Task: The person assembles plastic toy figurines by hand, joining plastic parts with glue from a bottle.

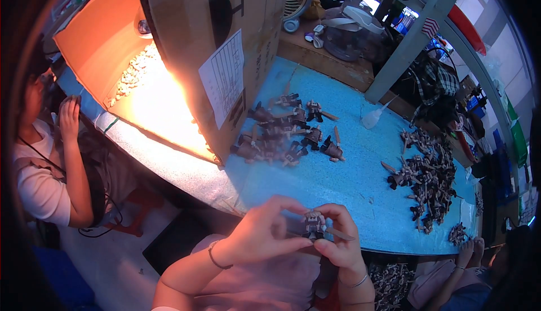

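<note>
Both my hands hold one small grey and dark toy robot figure [313, 224] just over the near edge of the blue table [338, 187]. My left hand [265, 232] pinches its left side with thumb and fingers. My right hand [340, 242] grips its right side, where a thin tan blade part sticks out. A cluster of assembled figures [284, 133] stands farther back on the table. A bigger heap of dark and tan figure parts [425, 178] lies to the right.
A large cardboard box [225, 46] lit orange inside stands at the left of the table, with small pale pieces in it. A white squeeze bottle [373, 117] sits near a grey post. Another person [51, 159] sits at the left.
</note>
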`<state>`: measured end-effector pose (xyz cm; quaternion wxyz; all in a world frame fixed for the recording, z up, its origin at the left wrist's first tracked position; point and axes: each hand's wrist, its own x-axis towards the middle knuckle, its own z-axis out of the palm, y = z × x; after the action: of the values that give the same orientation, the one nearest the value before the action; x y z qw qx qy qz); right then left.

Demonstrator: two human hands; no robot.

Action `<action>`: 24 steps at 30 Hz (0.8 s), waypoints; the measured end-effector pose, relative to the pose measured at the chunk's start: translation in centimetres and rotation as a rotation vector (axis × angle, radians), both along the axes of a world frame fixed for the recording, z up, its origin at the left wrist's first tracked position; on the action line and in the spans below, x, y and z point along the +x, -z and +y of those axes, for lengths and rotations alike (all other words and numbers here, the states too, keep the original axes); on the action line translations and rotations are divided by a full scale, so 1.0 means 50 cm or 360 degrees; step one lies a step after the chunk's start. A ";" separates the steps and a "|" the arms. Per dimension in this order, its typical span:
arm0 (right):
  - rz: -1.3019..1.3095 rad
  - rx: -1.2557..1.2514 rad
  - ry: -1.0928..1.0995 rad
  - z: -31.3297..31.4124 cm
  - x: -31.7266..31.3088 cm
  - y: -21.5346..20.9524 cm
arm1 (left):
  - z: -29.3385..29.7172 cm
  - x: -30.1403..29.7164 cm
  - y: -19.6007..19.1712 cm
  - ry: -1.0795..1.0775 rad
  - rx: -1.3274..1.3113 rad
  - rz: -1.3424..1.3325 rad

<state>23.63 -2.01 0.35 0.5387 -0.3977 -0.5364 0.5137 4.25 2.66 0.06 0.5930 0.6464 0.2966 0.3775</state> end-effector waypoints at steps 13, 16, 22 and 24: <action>-0.1638 0.0222 0.0280 -0.022 0.162 -0.013 | 0.082 0.165 0.006 0.0299 0.1069 0.0307; -0.2093 0.0065 0.1130 -0.014 0.223 0.020 | 0.165 0.221 -0.016 -0.0020 0.1467 0.0837; -0.2427 -0.0074 0.1583 -0.005 0.316 0.018 | 0.274 0.255 0.050 -0.0640 0.1951 0.1206; -0.2467 0.0303 0.1544 0.025 0.277 -0.018 | 0.266 0.239 0.067 -0.0631 0.1939 0.1101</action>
<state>37.46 -0.74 1.24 0.2154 -0.7663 -0.5619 -0.2251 16.19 15.99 -3.28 -0.0792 0.8783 0.3159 0.3501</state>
